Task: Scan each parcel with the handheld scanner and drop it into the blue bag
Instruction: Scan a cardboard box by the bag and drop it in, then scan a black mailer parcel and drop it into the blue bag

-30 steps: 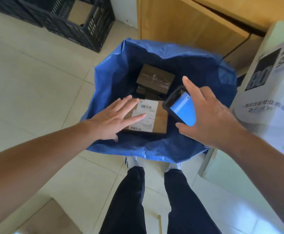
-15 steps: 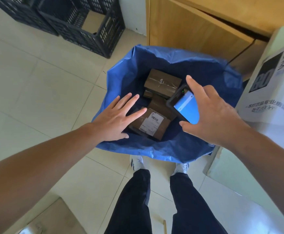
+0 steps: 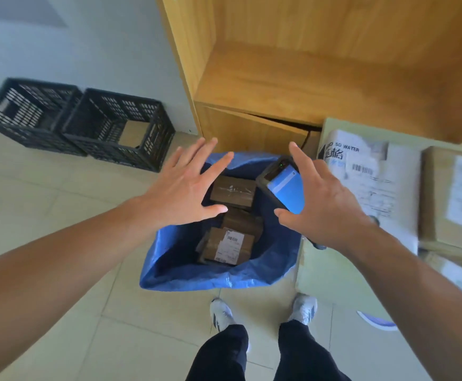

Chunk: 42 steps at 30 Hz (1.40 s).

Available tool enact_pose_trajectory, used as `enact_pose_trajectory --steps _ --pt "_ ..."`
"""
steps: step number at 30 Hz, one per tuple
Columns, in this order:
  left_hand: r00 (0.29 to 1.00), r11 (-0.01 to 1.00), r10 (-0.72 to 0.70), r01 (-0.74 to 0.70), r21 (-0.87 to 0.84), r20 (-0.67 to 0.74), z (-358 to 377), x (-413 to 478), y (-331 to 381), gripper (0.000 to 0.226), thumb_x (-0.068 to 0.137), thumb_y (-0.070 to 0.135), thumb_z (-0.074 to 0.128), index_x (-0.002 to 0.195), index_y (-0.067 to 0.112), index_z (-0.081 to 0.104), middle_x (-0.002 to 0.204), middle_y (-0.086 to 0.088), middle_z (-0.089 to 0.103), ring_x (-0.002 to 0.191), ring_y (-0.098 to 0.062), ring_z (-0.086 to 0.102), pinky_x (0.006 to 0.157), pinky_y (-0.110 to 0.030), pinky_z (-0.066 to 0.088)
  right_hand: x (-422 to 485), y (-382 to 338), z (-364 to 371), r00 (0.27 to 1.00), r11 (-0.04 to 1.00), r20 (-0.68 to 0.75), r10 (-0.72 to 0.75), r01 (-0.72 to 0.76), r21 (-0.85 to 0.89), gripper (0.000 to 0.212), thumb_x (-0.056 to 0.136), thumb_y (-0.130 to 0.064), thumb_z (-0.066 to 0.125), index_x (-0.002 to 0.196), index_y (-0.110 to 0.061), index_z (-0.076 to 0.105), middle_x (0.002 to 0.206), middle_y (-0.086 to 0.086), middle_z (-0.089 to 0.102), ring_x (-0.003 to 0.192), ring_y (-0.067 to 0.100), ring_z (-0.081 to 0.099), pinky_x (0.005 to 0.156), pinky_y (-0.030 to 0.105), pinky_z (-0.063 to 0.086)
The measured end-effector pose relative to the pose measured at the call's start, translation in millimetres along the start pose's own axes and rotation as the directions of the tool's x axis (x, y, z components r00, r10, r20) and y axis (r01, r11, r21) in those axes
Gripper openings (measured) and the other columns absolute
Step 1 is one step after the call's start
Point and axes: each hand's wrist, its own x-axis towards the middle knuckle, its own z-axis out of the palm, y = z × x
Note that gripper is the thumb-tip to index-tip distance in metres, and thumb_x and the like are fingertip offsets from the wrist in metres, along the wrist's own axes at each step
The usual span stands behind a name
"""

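Parcel [image 3: 228, 247] sits in blue bag [image 3: 216, 280] at its 6 o'clock, left hand [image 3: 183, 191] splayed empty above, right hand [image 3: 329, 204] gripping scanner [image 3: 285, 185] at 1 o'clock over the opening; loose grip could drop scanner in.

Two crates [image 3: 29, 114] [image 3: 120, 127], one bag [image 3: 216, 276] — three parcels [image 3: 232, 191] [image 3: 242, 222] [image 3: 225, 246] inside

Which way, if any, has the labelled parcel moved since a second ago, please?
Yes: the labelled parcel has dropped from rim level down into the blue bag, lying near its front wall.
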Motion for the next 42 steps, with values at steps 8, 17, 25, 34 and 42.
enact_pose_trajectory --steps 8,17,25,34,42 --pt "0.993 0.996 0.090 -0.088 0.034 -0.082 -107 41 44 0.103 0.085 0.080 0.050 0.165 0.024 0.017 0.169 -0.016 0.020 0.153 -0.038 0.024 0.119 -0.060 0.032 -54 28 -77 0.986 0.998 -0.153 0.064 -0.060 0.030 0.107 0.078 -0.050 0.073 0.157 -0.035 0.001 0.145 -0.002 0.037 0.121 0.026 0.049 0.083 0.037 0.045" --pt "0.960 0.963 0.270 -0.266 0.049 -0.080 -172 121 205 0.110 0.080 0.090 0.037 0.166 0.029 0.007 0.171 -0.008 0.017 0.156 -0.032 0.022 0.121 -0.054 0.028 -163 128 -141 0.939 0.976 -0.267 0.216 -0.204 0.073 0.107 0.078 -0.049 0.069 0.155 -0.036 -0.005 0.134 -0.006 0.041 0.110 0.024 0.050 0.083 0.036 0.046" --pt "0.920 0.918 0.390 -0.391 0.069 0.024 -209 193 380 0.112 0.083 0.087 0.044 0.158 0.038 -0.022 0.173 0.000 -0.012 0.160 -0.025 -0.005 0.126 -0.048 0.008 -262 255 -192 0.877 0.926 -0.298 0.376 -0.350 0.139 0.110 0.078 -0.050 0.069 0.155 -0.038 -0.010 0.135 -0.005 0.040 0.114 0.024 0.048 0.091 0.040 0.048" --pt "0.869 0.886 0.458 -0.464 -0.011 0.185 -171 271 496 0.102 0.090 0.050 0.072 0.166 0.027 0.008 0.172 -0.006 0.010 0.158 -0.027 0.012 0.125 -0.045 0.021 -336 345 -213 0.774 0.825 -0.284 0.565 -0.532 0.192 0.107 0.082 -0.057 0.063 0.155 -0.038 -0.012 0.133 -0.006 0.041 0.108 0.021 0.049 0.083 0.031 0.044" --pt "0.799 0.876 0.482 -0.448 -0.180 0.359 -141 341 528 0.089 0.095 0.037 0.070 0.164 0.023 0.016 0.170 -0.006 0.023 0.155 -0.028 0.023 0.124 -0.048 0.029 -347 374 -207 0.704 0.729 -0.192 0.684 -0.650 0.214 0.103 0.086 -0.051 0.062 0.155 -0.038 -0.014 0.137 -0.010 0.039 0.109 0.016 0.048 0.078 0.022 0.039"
